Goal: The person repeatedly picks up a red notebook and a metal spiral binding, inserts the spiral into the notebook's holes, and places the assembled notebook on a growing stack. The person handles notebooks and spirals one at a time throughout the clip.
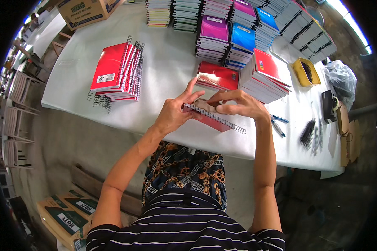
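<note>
Head view: one white table [163,83] is shown from above, with two bare hands at its near edge.
Left hand [174,113]: closed on the left end of one red spiral notebook [211,119]; the index finger is raised and extended, the remaining fingers are curled round the cover.
Right hand [238,104]: fingers are bent down and pinched onto the notebook's top edge, just above the wire spiral [218,119].
Held notebook: kept just above the near table edge, tilted, with the spiral facing the person.
Fanned red stack [117,73]: one heap of red spiral notebooks is laid at the left of the table; the exact count cannot be told.
Single red notebook [218,76]: one lies flat just behind the hands.
Red-topped stack [266,75]: one pile stands to the right of the hands.
Rear stacks [226,35]: several piles, with purple and blue covers uppermost, are ranged along the far side.
Pens [277,123]: two lie right of the right hand.
Yellow tray [299,69]: one, at the right end.
Loose spirals [311,134]: one black cluster near the right edge.
Cardboard box [88,10]: one at the far left corner.
</note>
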### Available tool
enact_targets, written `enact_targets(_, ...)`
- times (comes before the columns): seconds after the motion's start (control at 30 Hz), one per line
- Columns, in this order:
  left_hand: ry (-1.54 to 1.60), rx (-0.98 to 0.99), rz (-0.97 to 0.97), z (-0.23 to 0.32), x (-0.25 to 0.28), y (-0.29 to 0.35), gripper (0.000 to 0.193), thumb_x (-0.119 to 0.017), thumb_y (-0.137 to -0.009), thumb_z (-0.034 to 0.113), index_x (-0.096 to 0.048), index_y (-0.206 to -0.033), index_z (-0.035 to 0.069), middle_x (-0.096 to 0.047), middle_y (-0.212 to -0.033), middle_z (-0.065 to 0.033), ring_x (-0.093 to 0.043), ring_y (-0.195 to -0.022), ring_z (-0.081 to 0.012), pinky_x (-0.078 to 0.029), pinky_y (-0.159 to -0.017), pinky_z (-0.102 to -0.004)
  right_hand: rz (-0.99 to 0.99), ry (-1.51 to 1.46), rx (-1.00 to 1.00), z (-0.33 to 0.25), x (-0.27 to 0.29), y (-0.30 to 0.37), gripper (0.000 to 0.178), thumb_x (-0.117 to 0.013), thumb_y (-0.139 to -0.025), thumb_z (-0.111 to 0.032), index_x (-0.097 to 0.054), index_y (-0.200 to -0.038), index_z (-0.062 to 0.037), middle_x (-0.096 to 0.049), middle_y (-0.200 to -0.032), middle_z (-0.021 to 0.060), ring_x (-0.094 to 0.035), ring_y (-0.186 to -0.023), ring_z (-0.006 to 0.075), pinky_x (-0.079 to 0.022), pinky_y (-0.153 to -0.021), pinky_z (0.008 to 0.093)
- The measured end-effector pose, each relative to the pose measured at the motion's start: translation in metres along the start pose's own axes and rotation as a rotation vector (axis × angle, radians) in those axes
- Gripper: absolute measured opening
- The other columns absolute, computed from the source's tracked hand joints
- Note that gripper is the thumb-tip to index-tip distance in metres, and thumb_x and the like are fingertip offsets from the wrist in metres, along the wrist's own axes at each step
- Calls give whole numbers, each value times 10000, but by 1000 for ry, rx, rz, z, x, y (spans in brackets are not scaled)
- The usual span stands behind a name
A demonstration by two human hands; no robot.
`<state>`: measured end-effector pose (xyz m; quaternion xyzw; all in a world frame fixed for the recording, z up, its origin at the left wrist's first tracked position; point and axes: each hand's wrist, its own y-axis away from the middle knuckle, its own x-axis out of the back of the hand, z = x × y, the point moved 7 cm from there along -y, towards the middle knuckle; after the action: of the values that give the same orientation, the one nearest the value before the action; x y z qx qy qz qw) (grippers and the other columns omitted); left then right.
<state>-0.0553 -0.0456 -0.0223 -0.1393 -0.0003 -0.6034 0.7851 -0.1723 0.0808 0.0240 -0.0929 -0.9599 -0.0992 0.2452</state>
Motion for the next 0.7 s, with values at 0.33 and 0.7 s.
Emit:
enact_targets(0.33,303,84,-152,14,12,-4,647,-708,-851,418,-555,-1365,54,-583,-1366,-131,-556,-1245,-215,-393,-1098,-372,579,354,-77,44,38,83,436,-774,-776,-386,-750,-1087,-81,-688,-1060,201,-666,-951,309,-531,-832,424)
enact_targets(0.7,240,-38,-194,-20,6,19,637,-616,-938,317,-389,-1484,79,-435,-1505,-116,-375,-1410,-295,-261,-1179,-431,795,1069,-417,122,60,190,494,-703,-879,-241,-563,-1349,-173,-497,-1367,160,-496,-1205,329,-292,-1084,502)
